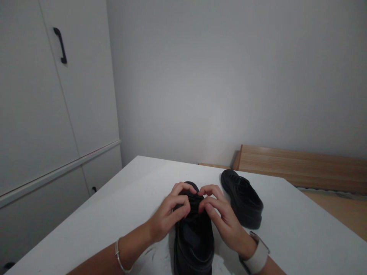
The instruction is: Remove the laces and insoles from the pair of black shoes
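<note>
A black lace-up shoe (195,264) stands on the white table, its toe pointing away from me and its opening facing up. Both of my hands are over its lacing. On the left side of the tongue, my left hand (169,214) has thumb and fingers pinched together on the black shoelace (195,199). My right hand (222,217) pinches the lace from the right side, its index finger reaching over the front rows. Black lace against black shoe makes the exact strands hard to make out. A matching black shoe (246,202) with laces rests farther back on the right.
The white table (114,217) has dark scuff marks near the shoe. White cabinets (88,76) with dark handles stand along the left. Behind the table are a grey wall (215,76) and a wooden panel (301,164) at the right.
</note>
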`<state>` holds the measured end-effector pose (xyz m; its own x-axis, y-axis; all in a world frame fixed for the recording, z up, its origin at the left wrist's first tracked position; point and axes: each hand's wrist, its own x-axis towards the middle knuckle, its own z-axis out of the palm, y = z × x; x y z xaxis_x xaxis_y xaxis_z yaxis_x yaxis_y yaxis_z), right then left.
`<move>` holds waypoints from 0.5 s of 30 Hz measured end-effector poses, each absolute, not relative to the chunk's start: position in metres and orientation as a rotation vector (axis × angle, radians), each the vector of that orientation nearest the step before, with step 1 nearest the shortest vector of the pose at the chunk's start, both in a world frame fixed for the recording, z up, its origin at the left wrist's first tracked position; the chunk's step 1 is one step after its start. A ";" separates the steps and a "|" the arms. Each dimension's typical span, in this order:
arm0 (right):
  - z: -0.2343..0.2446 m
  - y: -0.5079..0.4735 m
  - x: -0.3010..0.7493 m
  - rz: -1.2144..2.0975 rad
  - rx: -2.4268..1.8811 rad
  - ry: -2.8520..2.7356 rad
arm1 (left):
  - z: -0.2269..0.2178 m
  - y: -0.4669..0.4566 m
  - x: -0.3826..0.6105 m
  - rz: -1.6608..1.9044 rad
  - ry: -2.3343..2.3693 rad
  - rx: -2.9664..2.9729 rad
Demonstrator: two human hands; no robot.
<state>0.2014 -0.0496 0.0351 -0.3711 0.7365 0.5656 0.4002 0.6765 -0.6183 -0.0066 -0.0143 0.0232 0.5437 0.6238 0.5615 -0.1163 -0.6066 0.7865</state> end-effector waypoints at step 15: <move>0.042 -0.035 0.215 0.638 -1.078 -1.922 | 0.040 0.005 -0.025 1.050 0.626 2.224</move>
<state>0.2146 -0.0354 0.0416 -0.2952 0.8625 0.4110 0.4455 0.5048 -0.7394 -0.0248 0.0053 0.0396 0.5771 0.6286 0.5214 0.1590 -0.7127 0.6833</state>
